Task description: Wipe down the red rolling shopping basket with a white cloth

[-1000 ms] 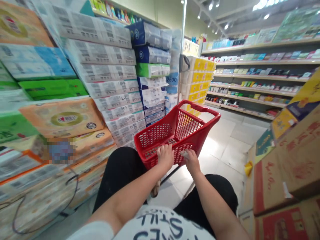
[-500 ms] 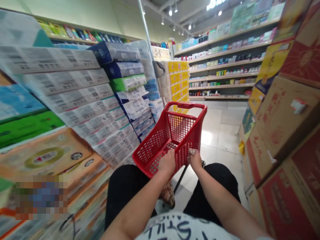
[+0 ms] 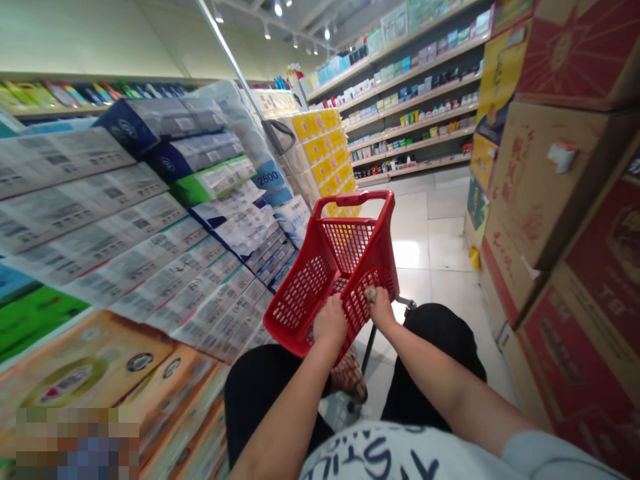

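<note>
A red plastic shopping cart (image 3: 345,250) with mesh walls stands in a shop aisle in front of me; no goods show inside it. My left hand (image 3: 330,322) is closed over the cart's near rim. My right hand (image 3: 380,308) grips the same rim further right, with a small pale thing I cannot make out tucked in its fingers. My legs in black trousers are just behind the cart.
Stacked tissue and paper-roll packs (image 3: 150,220) wall the left side. Cardboard boxes (image 3: 550,200) are piled high on the right. A yellow pack stack (image 3: 327,147) stands ahead left. Shelves of goods (image 3: 415,100) line the far wall beyond the tiled floor (image 3: 435,247).
The view has swung to the right and tilted; the cart and both hands have kept their grip while moving along the aisle. The boxes on the right now loom closer.
</note>
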Demonstrator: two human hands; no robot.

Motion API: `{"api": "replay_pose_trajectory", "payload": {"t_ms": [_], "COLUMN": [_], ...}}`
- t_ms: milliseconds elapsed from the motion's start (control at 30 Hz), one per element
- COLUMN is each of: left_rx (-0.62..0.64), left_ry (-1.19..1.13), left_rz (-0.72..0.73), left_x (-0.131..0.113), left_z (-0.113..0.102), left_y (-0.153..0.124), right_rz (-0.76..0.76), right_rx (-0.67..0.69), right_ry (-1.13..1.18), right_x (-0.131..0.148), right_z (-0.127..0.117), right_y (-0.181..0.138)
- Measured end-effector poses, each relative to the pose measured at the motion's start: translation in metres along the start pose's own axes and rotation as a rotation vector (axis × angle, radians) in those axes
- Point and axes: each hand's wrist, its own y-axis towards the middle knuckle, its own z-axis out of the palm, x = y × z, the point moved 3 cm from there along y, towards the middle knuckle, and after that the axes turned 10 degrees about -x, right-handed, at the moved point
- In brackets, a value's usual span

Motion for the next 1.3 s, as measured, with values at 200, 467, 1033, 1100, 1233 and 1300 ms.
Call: {"api": "replay_pose_trajectory", "payload": {"t_ms": [200, 467, 1033, 1100, 1233, 1300], "left_rx": [-0.094, -0.176, -0.219, -0.203, -0.189, -0.196], "left_ry": [0.065, 0.053, 0.105, 0.125, 0.132, 0.116], "left_rz": [0.149, 0.216, 0.239, 0.232, 0.223, 0.228], "left_x": [-0.003, 0.000, 0.003, 0.003, 0.003, 0.003], "left_z": [0.008, 0.013, 0.017, 0.018, 0.019, 0.019], "left_y": [0.001, 0.007, 0.002, 0.003, 0.007, 0.007], "right_rz": [-0.194, -0.079, -0.009, 0.028, 0.016, -0.144], "right_rx": [0.056, 0.142, 0.242, 0.242, 0.199, 0.231], "right_ry": [0.092, 0.070, -0.023, -0.022, -0.004, 0.068], "right_x": [0.017, 0.012, 0.020, 0.021, 0.025, 0.030], "right_z": [-0.001, 0.005, 0.017, 0.017, 0.014, 0.014], "right_y": [-0.007, -0.011, -0.014, -0.015, -0.013, -0.013]}}
